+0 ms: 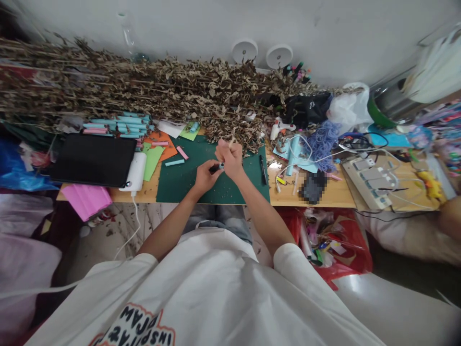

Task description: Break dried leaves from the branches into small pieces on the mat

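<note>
Over the dark green cutting mat point(180, 185), both hands are close together in front of me. My left hand point(206, 179) is closed, fingertips pinching a small light-blue piece point(221, 166) that is mostly hidden between the hands. My right hand point(230, 157) forms a fist around a thin pale stick point(232, 142), whose end pokes out at the top. Left of the hands, a light-blue paper roll point(175, 163) and a pink paper roll point(182, 153) lie on the mat. A black pen point(263, 169) rests near the mat's right edge.
Dried leafy stems point(151, 86) line the wall. A black tablet point(94, 159), a white power bank point(135, 172) and blue rolls point(133, 126) lie left. Rightward are a glue gun point(282, 128), purple yarn point(326, 144) and a power strip point(367, 180). Another person's arm point(450, 216) shows far right.
</note>
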The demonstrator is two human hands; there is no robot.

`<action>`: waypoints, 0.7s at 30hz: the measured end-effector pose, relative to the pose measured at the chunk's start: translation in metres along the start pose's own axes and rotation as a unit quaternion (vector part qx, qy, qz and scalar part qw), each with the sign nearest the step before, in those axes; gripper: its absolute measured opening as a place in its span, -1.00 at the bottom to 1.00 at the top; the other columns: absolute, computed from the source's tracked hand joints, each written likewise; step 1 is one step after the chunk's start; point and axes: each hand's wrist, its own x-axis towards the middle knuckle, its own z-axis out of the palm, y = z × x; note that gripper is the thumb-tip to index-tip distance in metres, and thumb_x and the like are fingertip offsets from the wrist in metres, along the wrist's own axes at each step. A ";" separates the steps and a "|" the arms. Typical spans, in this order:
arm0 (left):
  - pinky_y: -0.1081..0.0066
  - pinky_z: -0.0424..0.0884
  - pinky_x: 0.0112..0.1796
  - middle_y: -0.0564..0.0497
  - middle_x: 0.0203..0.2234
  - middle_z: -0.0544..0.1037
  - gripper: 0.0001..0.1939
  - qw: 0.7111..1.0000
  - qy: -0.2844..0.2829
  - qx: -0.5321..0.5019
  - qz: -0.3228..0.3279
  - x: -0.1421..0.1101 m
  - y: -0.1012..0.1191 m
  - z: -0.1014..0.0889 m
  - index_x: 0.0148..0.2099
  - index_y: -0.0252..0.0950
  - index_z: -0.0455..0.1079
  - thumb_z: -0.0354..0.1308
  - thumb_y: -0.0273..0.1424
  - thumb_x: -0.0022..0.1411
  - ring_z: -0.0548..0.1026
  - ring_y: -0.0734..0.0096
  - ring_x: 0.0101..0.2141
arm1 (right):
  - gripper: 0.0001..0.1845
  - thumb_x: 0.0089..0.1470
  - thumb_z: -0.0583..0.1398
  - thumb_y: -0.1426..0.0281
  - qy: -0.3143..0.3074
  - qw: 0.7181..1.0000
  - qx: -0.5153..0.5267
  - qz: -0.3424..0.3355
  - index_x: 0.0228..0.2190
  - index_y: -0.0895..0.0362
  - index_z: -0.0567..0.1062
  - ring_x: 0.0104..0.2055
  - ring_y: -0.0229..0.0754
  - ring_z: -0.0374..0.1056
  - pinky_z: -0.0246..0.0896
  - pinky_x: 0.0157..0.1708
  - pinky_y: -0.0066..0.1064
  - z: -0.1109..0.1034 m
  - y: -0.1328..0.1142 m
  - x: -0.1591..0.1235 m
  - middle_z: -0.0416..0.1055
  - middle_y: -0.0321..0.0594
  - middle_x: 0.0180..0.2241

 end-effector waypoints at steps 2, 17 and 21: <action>0.43 0.42 -0.33 -0.01 -0.40 0.56 -0.87 1.000 -0.002 -0.007 -0.002 0.000 0.000 0.000 -0.25 -0.29 0.49 0.27 -0.35 0.16 0.49 0.42 -0.39 | -0.23 0.00 0.17 -0.21 0.003 1.000 0.012 0.010 -0.74 0.07 -0.06 -0.70 -0.46 -0.28 -0.33 -0.69 -0.47 0.001 -0.002 0.000 -0.19 -0.52 -0.75; 0.44 0.40 -0.33 0.01 -0.41 0.55 -0.89 1.000 -0.009 0.002 0.006 0.000 -0.001 0.000 -0.25 -0.28 0.50 0.26 -0.37 0.16 0.48 0.43 -0.39 | -0.24 0.01 0.14 -0.22 0.004 1.000 -0.023 0.000 -0.72 0.07 -0.06 -0.68 -0.44 -0.26 -0.30 -0.68 -0.46 -0.005 0.000 0.002 -0.19 -0.51 -0.74; 0.45 0.41 -0.34 0.01 -0.43 0.55 -0.92 1.000 0.010 0.006 0.023 0.000 -0.003 0.000 -0.28 -0.30 0.48 0.27 -0.42 0.14 0.48 0.44 -0.42 | -0.24 -0.01 0.11 -0.26 -0.015 0.998 -0.056 0.003 -0.72 0.07 -0.05 -0.66 -0.42 -0.23 -0.24 -0.67 -0.46 0.000 0.002 -0.002 -0.18 -0.49 -0.73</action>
